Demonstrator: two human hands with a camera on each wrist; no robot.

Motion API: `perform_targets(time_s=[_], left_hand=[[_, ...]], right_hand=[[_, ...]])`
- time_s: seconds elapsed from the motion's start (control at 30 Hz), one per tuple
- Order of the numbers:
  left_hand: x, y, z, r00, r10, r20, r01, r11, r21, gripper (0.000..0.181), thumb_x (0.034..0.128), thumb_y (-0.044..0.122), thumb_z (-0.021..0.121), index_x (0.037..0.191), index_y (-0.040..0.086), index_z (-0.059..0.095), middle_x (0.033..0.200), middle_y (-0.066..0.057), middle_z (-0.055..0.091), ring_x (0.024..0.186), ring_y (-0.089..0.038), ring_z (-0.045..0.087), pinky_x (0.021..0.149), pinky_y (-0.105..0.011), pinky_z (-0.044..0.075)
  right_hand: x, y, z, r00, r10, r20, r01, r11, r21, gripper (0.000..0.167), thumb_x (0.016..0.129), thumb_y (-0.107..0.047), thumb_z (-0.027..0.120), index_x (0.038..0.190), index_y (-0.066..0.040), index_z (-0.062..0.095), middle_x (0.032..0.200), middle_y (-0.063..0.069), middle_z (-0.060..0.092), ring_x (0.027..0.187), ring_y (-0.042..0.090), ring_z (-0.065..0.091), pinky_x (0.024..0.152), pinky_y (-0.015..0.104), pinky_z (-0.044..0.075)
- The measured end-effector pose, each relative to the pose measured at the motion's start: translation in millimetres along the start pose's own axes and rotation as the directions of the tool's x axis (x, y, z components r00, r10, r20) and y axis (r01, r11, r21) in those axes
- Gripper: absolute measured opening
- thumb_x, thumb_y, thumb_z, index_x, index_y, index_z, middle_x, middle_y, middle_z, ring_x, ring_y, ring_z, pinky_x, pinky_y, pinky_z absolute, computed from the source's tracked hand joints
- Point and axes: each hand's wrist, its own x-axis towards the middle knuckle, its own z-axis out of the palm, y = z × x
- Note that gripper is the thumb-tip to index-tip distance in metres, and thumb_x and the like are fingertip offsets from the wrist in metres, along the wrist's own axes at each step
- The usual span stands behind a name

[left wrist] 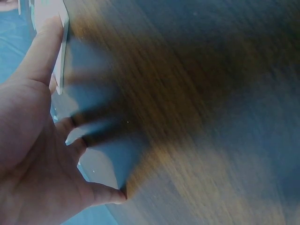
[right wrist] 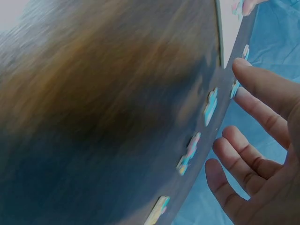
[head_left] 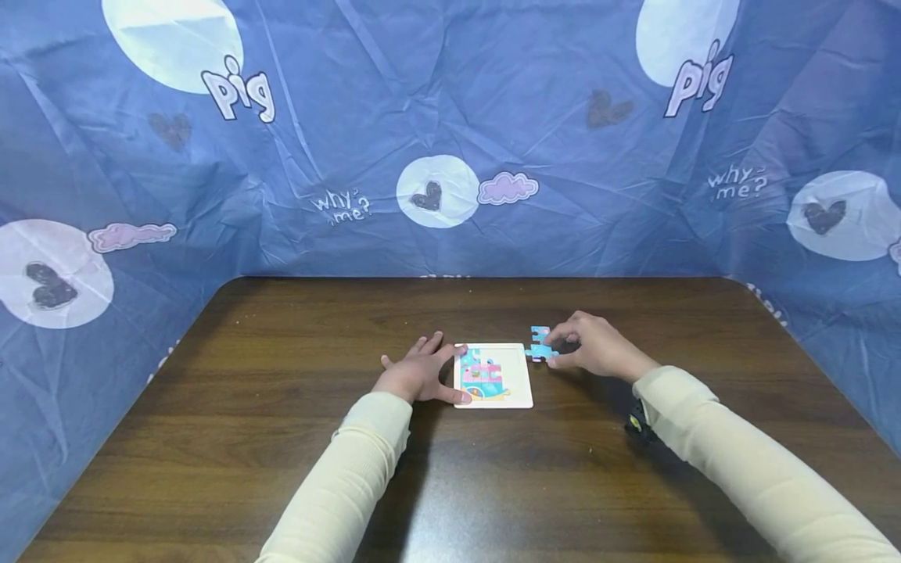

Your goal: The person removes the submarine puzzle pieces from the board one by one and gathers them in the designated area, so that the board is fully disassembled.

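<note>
A white square puzzle tray (head_left: 519, 383), partly filled with blue and pink pieces, lies flat on the table. My left hand (head_left: 418, 377) rests at its left side, fingers spread, with thumb and forefinger on the tray's edge; the thumb also touches the tray (left wrist: 60, 70) in the left wrist view. Right of the tray lie two loose blue pieces (head_left: 540, 334). My right hand (head_left: 598, 346) has thumb and forefinger at the lower piece (head_left: 540, 353), fingers loosely bent. From the right wrist, the hand (right wrist: 267, 159) shows a gap between thumb and forefinger, beside a piece (right wrist: 235, 89).
Other loose pieces (right wrist: 211, 107) lie in a row on the table in the right wrist view. The brown wooden table (head_left: 281, 336) is bordered by a blue printed cloth (head_left: 338, 141). A dark object (head_left: 637, 422) shows under the right cuff.
</note>
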Motion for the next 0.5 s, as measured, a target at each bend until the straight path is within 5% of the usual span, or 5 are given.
perform_targets(time_s=[0.5], left_hand=[[0.2, -0.6, 0.8, 1.0, -0.001, 0.004, 0.001, 1.0, -0.001, 0.088, 0.0866, 0.051, 0.077, 0.16, 0.031, 0.033, 0.171, -0.008, 0.01, 0.156, -0.03, 0.008, 0.109, -0.08, 0.01]], right_hand=[[-2.7, 10.4, 4.8, 1.0, 0.015, 0.026, -0.014, 0.999, -0.045, 0.029, 0.085, -0.023, 0.083, 0.111, -0.012, 0.078, 0.112, 0.016, 0.064, 0.099, 0.032, 0.06, 0.091, 0.056, 0.046]])
